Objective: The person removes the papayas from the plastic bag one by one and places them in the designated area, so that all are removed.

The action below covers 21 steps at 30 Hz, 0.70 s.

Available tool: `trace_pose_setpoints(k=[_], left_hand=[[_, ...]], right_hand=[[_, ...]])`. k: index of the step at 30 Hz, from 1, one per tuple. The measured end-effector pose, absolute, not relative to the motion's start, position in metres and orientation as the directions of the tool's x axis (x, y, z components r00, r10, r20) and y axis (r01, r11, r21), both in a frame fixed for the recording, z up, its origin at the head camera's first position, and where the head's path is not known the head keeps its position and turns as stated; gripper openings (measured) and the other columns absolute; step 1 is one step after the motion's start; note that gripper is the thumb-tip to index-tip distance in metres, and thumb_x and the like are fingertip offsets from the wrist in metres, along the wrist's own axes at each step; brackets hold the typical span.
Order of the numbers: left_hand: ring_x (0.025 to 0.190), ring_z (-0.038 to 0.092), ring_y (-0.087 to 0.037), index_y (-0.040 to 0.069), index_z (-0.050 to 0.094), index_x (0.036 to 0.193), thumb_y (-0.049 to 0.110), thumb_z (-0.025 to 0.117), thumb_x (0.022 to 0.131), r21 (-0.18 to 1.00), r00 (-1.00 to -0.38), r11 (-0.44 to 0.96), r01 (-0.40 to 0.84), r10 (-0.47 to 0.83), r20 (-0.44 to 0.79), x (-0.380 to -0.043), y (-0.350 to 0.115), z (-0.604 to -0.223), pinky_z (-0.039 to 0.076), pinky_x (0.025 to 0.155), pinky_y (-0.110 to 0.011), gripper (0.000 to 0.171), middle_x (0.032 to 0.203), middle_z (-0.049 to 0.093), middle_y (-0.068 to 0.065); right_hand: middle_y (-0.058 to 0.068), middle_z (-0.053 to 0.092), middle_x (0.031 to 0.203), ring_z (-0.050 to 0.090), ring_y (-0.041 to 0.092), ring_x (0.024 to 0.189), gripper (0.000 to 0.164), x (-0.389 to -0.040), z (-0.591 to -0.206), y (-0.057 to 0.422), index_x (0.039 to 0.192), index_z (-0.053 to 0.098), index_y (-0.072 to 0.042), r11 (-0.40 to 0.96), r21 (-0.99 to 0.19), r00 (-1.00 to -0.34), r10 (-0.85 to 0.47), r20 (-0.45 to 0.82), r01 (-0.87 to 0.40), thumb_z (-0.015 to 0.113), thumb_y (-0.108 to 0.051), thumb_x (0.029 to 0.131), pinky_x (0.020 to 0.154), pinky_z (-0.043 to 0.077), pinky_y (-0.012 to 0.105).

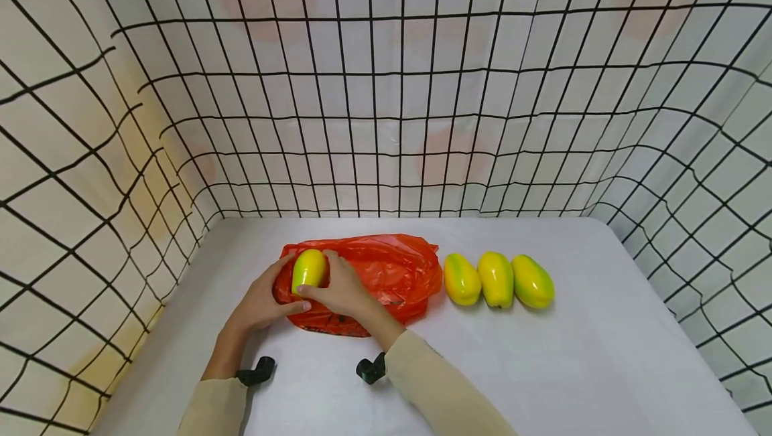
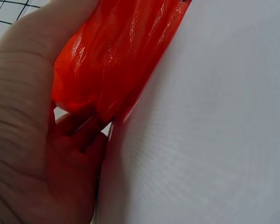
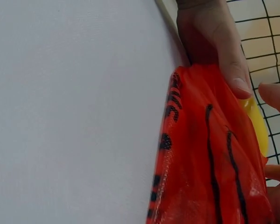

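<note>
A red plastic bag (image 1: pixel 392 268) with black print lies on the white table. At its left end my left hand (image 1: pixel 263 299) holds the bag, thumb in front and fingers round the far side. In the left wrist view the left hand (image 2: pixel 28 126) has fingers partly beneath the red plastic. My right hand (image 1: pixel 344 288) grips a yellow-green mango (image 1: pixel 309 270) between thumb and fingers, over the left part of the bag. The right wrist view shows this mango (image 3: pixel 256 123) partly hidden behind the bag (image 3: pixel 200 163).
Three more yellow-green mangoes, a left one (image 1: pixel 462 280), a middle one (image 1: pixel 496 280) and a right one (image 1: pixel 533 282), lie in a row right of the bag. Black wire mesh (image 1: pixel 402 74) backed by white cloth borders the table (image 1: pixel 543 369) at the back and sides.
</note>
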<state>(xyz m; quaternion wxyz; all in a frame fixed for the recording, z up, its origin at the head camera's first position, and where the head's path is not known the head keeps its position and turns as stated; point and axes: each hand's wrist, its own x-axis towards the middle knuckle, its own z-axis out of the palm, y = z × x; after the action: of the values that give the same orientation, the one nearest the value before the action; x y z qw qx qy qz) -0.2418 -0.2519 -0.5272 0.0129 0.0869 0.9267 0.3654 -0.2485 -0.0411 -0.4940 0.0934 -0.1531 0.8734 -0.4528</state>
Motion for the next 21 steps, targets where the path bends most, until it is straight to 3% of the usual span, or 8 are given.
trace_pose_setpoints(k=[11, 21], left_hand=[[0.144, 0.042, -0.044, 0.023, 0.028, 0.163, 0.055, 0.088, 0.07, 0.678, -0.982, 0.715, 0.171, 0.181, 0.056, -0.241, -0.252, -0.526, 0.051, 0.104, -0.063, 0.115, 0.163, 0.038, -0.017], [0.143, 0.044, -0.043, 0.022, 0.028, 0.163, 0.056, 0.089, 0.07, 0.679, -0.981, 0.713, 0.177, 0.183, 0.063, -0.241, -0.251, -0.527, 0.051, 0.104, -0.062, 0.116, 0.162, 0.039, -0.016]], right_hand=[[0.008, 0.055, 0.139, 0.06, 0.023, 0.117, 0.106, -0.252, -0.494, -0.055, 0.163, 0.02, -0.019, 0.562, -0.818, -0.95, -0.306, -0.068, -0.123, 0.078, -0.059, 0.083, 0.098, 0.058, 0.044], [0.002, 0.06, 0.129, 0.061, 0.015, 0.105, 0.096, -0.257, -0.5, -0.056, 0.158, 0.03, -0.021, 0.546, -0.822, -0.947, -0.32, -0.027, -0.161, 0.083, -0.046, 0.082, 0.087, 0.059, 0.033]])
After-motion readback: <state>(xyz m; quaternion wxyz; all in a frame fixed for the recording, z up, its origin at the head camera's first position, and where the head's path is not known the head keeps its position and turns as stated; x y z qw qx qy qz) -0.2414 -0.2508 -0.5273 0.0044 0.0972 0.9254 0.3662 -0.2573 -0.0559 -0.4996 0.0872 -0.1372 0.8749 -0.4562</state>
